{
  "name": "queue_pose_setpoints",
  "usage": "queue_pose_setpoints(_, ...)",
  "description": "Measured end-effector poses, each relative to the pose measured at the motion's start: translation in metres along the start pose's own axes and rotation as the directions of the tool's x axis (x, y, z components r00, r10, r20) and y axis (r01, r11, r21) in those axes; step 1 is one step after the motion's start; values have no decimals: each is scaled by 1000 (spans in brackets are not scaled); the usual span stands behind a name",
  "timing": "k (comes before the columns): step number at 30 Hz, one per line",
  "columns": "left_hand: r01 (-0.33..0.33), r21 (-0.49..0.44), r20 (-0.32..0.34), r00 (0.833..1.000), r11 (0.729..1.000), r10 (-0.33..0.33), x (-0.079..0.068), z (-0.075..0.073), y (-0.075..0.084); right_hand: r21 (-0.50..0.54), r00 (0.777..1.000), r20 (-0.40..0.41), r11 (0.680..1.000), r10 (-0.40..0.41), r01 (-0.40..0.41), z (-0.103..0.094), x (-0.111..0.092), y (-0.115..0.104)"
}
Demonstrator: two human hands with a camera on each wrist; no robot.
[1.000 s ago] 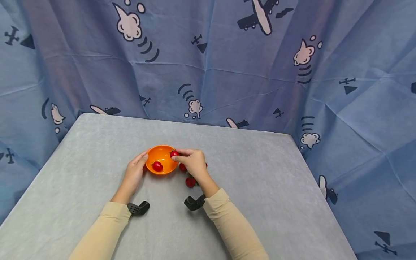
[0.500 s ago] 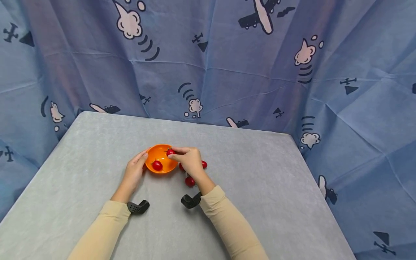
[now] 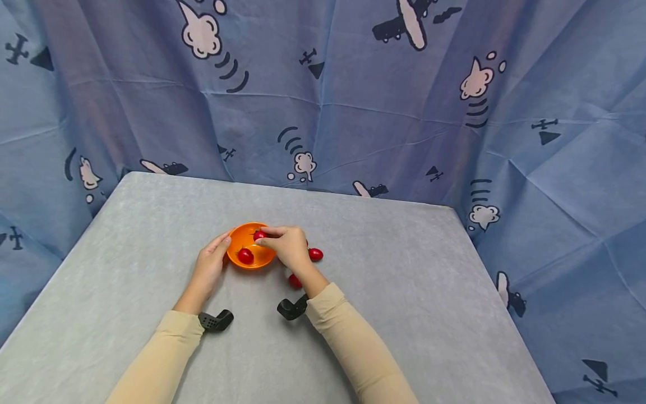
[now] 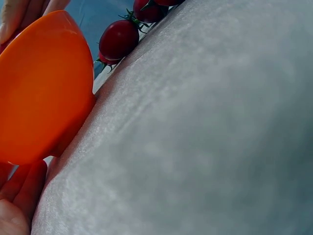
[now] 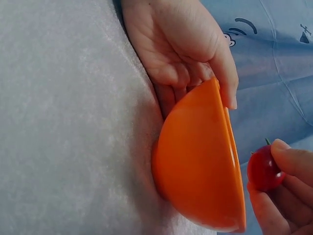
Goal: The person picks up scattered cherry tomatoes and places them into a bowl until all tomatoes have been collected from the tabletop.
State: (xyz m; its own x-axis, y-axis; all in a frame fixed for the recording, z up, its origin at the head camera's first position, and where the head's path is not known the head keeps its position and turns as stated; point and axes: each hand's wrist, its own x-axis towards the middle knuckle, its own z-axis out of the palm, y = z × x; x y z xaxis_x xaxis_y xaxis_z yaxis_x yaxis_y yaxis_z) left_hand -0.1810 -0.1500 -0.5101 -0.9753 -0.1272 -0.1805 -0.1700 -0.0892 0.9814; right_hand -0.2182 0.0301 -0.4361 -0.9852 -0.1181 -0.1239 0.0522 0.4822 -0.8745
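Observation:
An orange bowl [image 3: 263, 256] stands on the table, with one red cherry tomato [image 3: 245, 256] lying inside it. My left hand [image 3: 208, 270] holds the bowl's left side; in the right wrist view its thumb hooks over the rim and its fingers lie against the outer wall. Between thumb and fingers, my right hand [image 3: 291, 250] pinches another cherry tomato [image 5: 264, 169] with a green stem. That tomato is held above the bowl's right part, apart from the rim in the right wrist view.
Right of the bowl, several more cherry tomatoes [image 4: 119, 40] lie on the grey cloth-covered table [image 3: 404, 292], partly hidden by my right hand in the head view. A blue patterned curtain [image 3: 353, 112] hangs behind the table.
My right hand has moved left with the pinched tomato, from the bowl's right rim farther over its inside. More of the loose tomatoes at right show. Left hand and bowl stay put.

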Motion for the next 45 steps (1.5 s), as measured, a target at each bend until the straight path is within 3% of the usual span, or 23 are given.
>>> queue_pose_setpoints(29, -6, 27, 5, 1000, 1000, 6, 0, -1, 0, -9, 998, 38, 999, -47, 47, 17, 4, -7)
queue_pose_setpoints(36, -13, 50, 4, 1000, 999, 12, 1, 0, 0, -68, 997, 37, 996, -61, 63, 22, 8, -8)
queue_pose_setpoints(45, -21, 10, 18, 1000, 1000, 21, 0, -1, -1, -83, 997, 27, 994, -71, 73, 30, 11, -3)
